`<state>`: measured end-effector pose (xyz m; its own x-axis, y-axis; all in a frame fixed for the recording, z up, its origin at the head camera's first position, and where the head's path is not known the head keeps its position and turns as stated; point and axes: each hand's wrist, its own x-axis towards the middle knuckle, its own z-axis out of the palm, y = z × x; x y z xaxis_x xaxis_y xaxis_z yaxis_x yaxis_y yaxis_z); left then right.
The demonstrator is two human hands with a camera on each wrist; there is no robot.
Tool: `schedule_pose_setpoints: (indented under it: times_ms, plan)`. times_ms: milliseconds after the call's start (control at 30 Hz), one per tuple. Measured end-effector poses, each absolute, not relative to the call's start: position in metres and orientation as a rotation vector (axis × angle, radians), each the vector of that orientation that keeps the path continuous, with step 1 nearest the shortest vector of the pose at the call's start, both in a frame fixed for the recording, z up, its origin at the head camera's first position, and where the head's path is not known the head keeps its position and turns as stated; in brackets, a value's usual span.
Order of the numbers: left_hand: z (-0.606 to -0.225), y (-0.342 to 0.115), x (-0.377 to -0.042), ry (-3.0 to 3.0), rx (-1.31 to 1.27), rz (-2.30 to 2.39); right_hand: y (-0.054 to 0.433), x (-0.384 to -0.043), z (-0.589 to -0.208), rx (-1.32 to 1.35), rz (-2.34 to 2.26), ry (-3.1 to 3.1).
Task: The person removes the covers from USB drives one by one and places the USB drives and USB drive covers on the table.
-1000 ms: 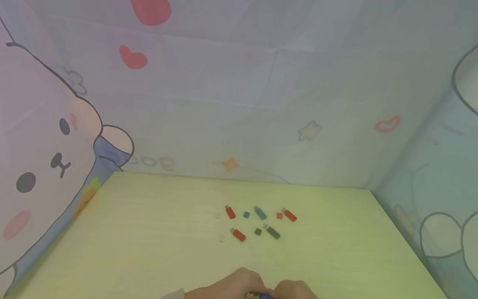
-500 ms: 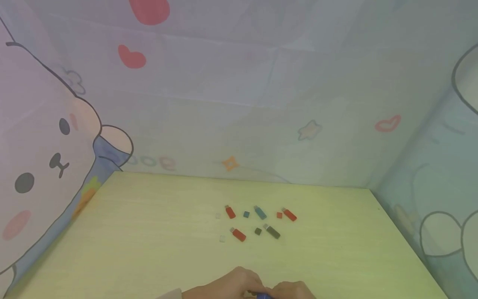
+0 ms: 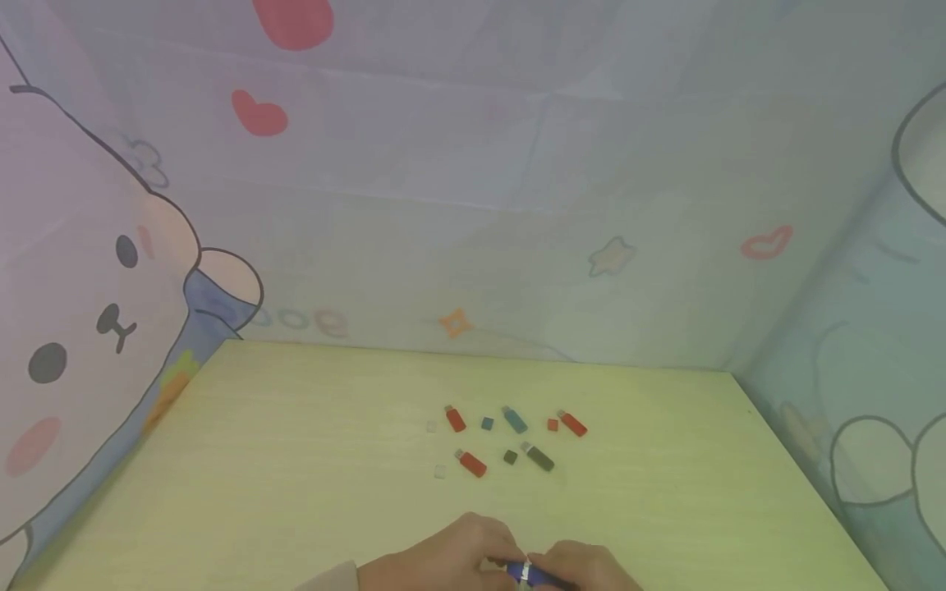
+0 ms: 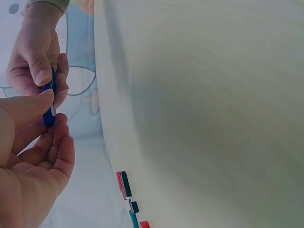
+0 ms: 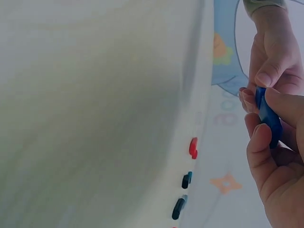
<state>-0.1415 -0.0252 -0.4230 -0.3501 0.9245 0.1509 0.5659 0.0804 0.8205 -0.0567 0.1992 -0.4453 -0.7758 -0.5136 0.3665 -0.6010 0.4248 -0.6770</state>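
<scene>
Both my hands meet low at the front edge of the head view, over the pale table. My left hand (image 3: 461, 554) pinches one end of a blue USB stick, which looks like its cap (image 3: 515, 569). My right hand (image 3: 587, 565) grips the other end, the body of the blue USB stick (image 3: 548, 578). A silvery strip shows between the two blue parts in the head view. In the right wrist view thumb and fingers hold the blue body (image 5: 270, 118), with the left hand (image 5: 278, 54) at its far end. Fingers partly hide both parts.
Farther back on the table (image 3: 702, 492) lie red USB sticks (image 3: 471, 464), a teal one (image 3: 515, 420) and a dark one (image 3: 539, 457), uncapped. Small caps lie beside them, including a dark cap (image 3: 511, 457), a red cap (image 3: 553, 425) and a clear-looking square (image 3: 439, 471).
Both hands have risen slightly in view. The silvery strip between the blue parts now shows, where earlier only blue was seen. The USB sticks on the table have not moved.
</scene>
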Motion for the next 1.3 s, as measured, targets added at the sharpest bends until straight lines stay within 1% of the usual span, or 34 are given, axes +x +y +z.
schedule_pose_setpoints:
  times_ms: [100,167,233,400,567,667,900,1000,1133,1300]
  plan:
    - [-0.419,-0.022,-0.144,2.102,1.591,1.096,0.206,-0.068,-0.428,0.903,1.376,-2.795]
    - [-0.416,-0.019,-0.147,2.189,1.678,1.038,0.21,-0.072,-0.425,0.921,1.329,-2.784]
    - [-0.413,-0.017,-0.149,2.232,1.7,1.026,0.213,-0.075,-0.423,0.914,1.278,-2.76]
    - [-0.405,-0.011,-0.157,2.276,1.664,1.034,0.221,-0.082,-0.417,0.848,1.142,-2.716]
    - [-0.398,0.002,-0.165,2.305,1.567,1.023,0.232,-0.089,-0.414,0.784,0.999,-2.608]
    - [-0.393,0.012,-0.172,2.335,1.528,0.994,0.24,-0.097,-0.411,0.696,0.963,-2.593]
    - [-0.389,0.032,-0.191,2.386,1.574,0.99,0.256,-0.116,-0.402,0.556,0.858,-2.547]
    - [-0.39,0.039,-0.198,2.414,1.524,0.981,0.261,-0.123,-0.398,0.501,0.849,-2.557]
    - [-0.392,0.051,-0.206,2.471,1.498,0.925,0.266,-0.132,-0.398,0.419,0.846,-2.585]
    - [-0.397,0.066,-0.215,2.495,1.531,0.888,0.268,-0.142,-0.401,0.332,0.846,-2.62]
